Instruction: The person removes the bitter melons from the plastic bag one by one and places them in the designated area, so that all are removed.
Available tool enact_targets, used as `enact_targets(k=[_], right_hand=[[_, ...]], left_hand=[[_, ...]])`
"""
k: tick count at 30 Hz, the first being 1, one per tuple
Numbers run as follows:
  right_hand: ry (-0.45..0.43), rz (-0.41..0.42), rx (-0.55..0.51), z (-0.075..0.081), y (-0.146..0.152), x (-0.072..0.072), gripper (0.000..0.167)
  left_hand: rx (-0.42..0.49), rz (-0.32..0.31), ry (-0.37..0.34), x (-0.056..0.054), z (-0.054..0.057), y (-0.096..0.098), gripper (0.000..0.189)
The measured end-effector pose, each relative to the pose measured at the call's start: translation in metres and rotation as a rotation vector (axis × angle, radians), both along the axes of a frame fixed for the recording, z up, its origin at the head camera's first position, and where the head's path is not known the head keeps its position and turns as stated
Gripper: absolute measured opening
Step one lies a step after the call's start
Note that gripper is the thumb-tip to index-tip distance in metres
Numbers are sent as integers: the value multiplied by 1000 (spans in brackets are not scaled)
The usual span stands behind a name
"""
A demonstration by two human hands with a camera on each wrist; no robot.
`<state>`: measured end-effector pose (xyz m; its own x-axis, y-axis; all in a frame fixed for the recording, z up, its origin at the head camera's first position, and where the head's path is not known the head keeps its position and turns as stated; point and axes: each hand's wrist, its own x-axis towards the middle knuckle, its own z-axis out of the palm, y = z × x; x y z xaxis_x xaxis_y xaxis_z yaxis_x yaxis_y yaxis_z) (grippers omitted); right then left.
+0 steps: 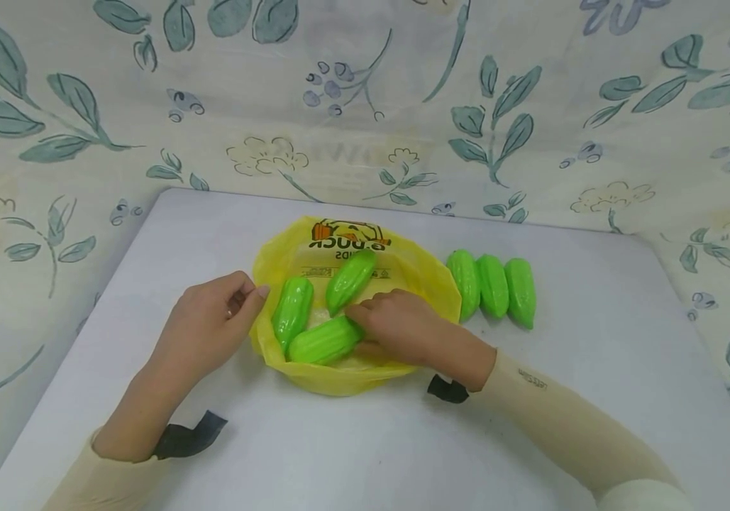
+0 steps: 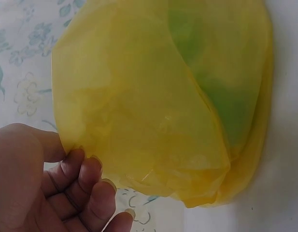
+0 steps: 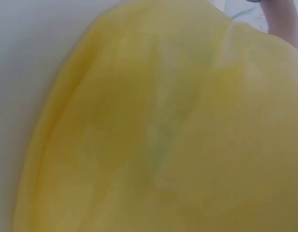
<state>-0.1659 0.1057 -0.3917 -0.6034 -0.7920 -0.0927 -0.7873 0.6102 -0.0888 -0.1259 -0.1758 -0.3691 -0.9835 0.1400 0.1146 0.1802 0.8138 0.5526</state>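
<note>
Head view shows your left hand (image 1: 208,323) pinching the yellow bag (image 1: 339,383), your right hand (image 1: 406,326) gripping one green fruit (image 1: 320,344) inside beside two more fruits (image 1: 292,312), with three outer fruits (image 1: 492,286) not yet in.

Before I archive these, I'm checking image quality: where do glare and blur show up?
Head view: mostly sharp, small white glints on the leftmost green vegetable; left wrist view: left hand fairly crisp, green shapes blurred through the yellow bag; right wrist view: dim, hazy and soft, the bag lacking fine detail.
</note>
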Motion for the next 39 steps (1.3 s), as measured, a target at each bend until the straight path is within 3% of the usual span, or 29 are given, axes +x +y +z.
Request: enact_targets(k=[5,17,23,29,39], right_hand=[[15,-39,-25,11,10,2,42],[-86,-240,-208,38,47,16,49],[-131,-329,-311,41,67,26,46],[-119,-437,-405,42,92,39,41],[-80,-551,-521,39,129,54,24]], left_hand=[[-4,0,6,0,1,-1,23],[-15,1,-1,-1,-2,-4,24],[-4,-4,-2,0,-5,-5,23],[-2,-3,5,1,-4,-5,22],[-11,-9,1,-1,-1,-4,21]])
